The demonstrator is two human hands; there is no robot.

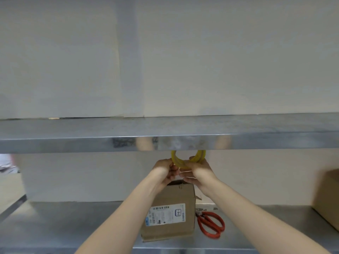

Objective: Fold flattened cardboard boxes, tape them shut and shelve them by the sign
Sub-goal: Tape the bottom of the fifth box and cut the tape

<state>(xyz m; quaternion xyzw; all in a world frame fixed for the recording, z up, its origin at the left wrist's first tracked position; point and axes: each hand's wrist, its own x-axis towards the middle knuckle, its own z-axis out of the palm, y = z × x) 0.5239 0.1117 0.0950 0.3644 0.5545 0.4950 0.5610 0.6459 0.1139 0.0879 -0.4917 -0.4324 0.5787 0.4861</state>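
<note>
Two hands meet just above the brown cardboard box [170, 202]: R hand [198, 172] curls round a yellow tape roll [200, 156], L hand [165, 168] pinches the roll's lower-left edge. Box stands upright directly below them on the steel shelf [73, 226], top not fully flat, w/ white barcode label [166, 215] on its front. Red scissors [211, 224] lie below-right of R hand, beside box.

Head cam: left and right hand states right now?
Left hand: closed, pinching the yellow ring-shaped roll of tape.
Right hand: closed, gripping the same roll.
</note>
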